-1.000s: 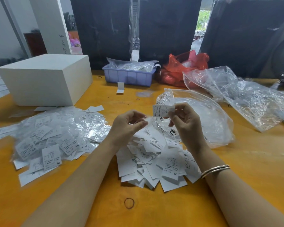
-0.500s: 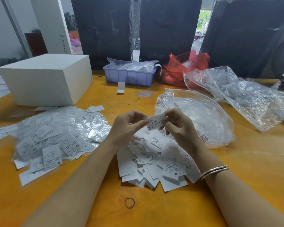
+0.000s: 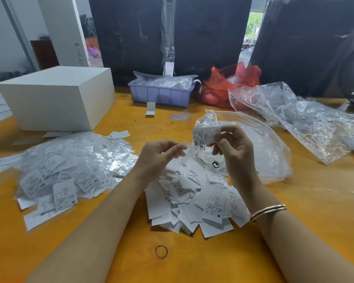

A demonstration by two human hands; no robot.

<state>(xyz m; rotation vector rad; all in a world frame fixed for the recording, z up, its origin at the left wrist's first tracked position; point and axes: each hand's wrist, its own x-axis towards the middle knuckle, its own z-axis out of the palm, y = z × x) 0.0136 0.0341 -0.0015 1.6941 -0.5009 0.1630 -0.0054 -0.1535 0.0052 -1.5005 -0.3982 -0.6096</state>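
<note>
White paper, the XS label (image 3: 205, 135) was pinched in the right hand (image 3: 236, 154) above the loose pile (image 3: 184, 203). Its long axis lay roughly crosswise, with the free end pointing at the left hand (image 3: 157, 158). That hand hung near it, slightly lower and nearer the worktop's (image 3: 192, 266) front edge, loosely curled and holding nothing visible.

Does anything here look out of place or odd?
Mildly: a thin brown rubber band lies alone on the orange table, nearer than the heap of white paper labels, and one folded white tag sits by itself before the lilac plastic tray. Nothing looks damaged.
</note>
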